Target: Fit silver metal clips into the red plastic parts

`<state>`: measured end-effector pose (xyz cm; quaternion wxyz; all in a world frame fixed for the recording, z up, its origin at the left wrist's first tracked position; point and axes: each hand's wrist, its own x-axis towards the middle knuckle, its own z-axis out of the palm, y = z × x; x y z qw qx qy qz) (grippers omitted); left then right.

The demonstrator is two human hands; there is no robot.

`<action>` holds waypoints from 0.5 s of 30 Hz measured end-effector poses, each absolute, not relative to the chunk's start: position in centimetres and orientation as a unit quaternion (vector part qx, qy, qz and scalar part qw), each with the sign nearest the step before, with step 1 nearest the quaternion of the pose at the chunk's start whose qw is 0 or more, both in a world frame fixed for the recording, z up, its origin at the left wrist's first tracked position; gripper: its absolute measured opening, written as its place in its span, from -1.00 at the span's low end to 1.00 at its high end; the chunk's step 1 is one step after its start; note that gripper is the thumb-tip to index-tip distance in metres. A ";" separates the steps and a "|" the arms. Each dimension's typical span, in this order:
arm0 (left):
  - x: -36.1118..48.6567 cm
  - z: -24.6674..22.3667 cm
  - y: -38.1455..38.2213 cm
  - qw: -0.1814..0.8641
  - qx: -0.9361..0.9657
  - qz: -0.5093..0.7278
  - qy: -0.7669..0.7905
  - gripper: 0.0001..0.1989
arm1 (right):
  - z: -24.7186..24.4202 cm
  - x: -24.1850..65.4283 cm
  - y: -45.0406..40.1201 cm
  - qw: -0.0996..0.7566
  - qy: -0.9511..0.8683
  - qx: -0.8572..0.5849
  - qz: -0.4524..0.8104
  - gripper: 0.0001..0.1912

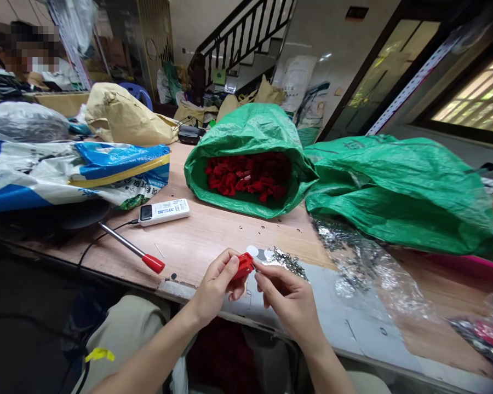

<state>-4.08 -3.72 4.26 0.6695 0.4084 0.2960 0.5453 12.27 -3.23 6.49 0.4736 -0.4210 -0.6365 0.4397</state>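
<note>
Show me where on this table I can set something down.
The table is mostly bare between the white device, the left hand and the open green bag. A smaller patch of grey surface lies between the right hand and the clear plastic. It's crowded beyond the right hand, where small metal pieces are heaped.

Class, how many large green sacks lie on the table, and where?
2: an open green sack holding red pieces, in the middle, and another green sack to its right. More may hide behind.
</note>
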 end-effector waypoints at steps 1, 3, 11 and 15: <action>-4.0 4.1 -3.7 0.672 0.403 0.548 0.292 -0.64 | 6.4 12.2 -3.2 0.480 -0.629 -0.418 0.447 -0.76; -3.9 3.9 -3.6 0.673 0.395 0.555 0.288 -0.65 | 6.1 11.9 -3.4 0.493 -0.608 -0.414 0.465 -0.77; -3.1 3.8 -3.4 0.693 0.366 0.569 0.249 -0.66 | 5.0 11.5 -2.6 0.561 -0.417 -0.431 0.570 -0.67; -3.8 4.7 -3.7 0.705 0.408 0.519 0.259 -0.62 | 7.8 12.4 -3.0 0.597 -0.406 -0.417 0.552 -0.70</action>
